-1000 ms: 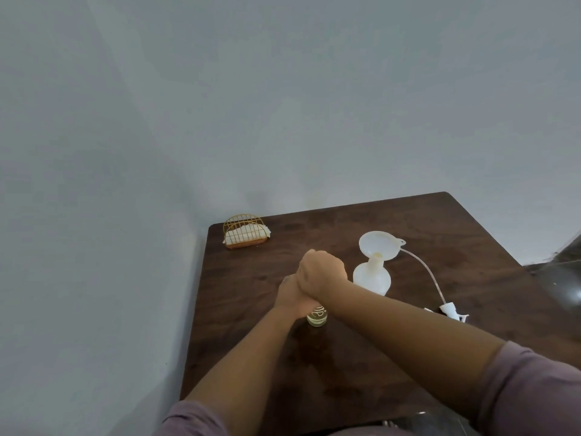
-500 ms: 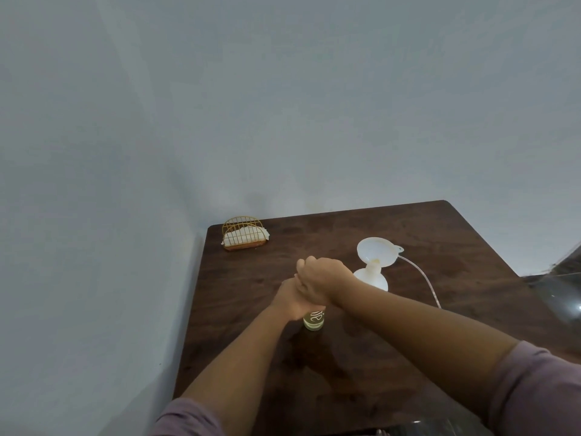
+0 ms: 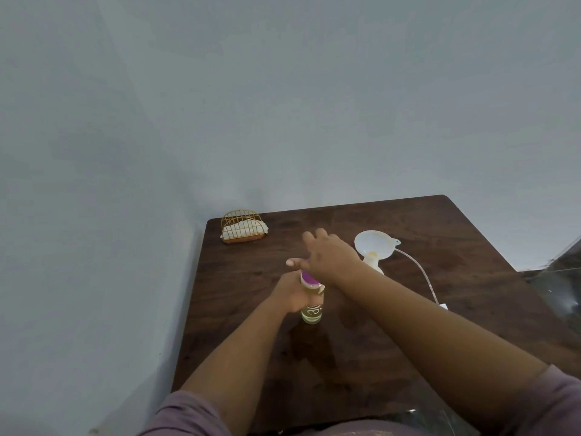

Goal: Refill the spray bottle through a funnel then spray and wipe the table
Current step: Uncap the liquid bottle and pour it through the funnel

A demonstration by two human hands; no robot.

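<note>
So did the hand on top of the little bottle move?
Yes. The right hand lifted off the purple cap and opened, shifting toward the white funnel.

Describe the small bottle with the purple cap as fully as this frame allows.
The small bottle is clear, glass or plastic I cannot tell, holding yellowish liquid, with a pale printed mark on its side. It stands upright near the middle of the dark wooden table. Its purple cap is still on. The left hand grips the body; the right hand sits over the cap, fingers spread, apparently touching it.
</note>
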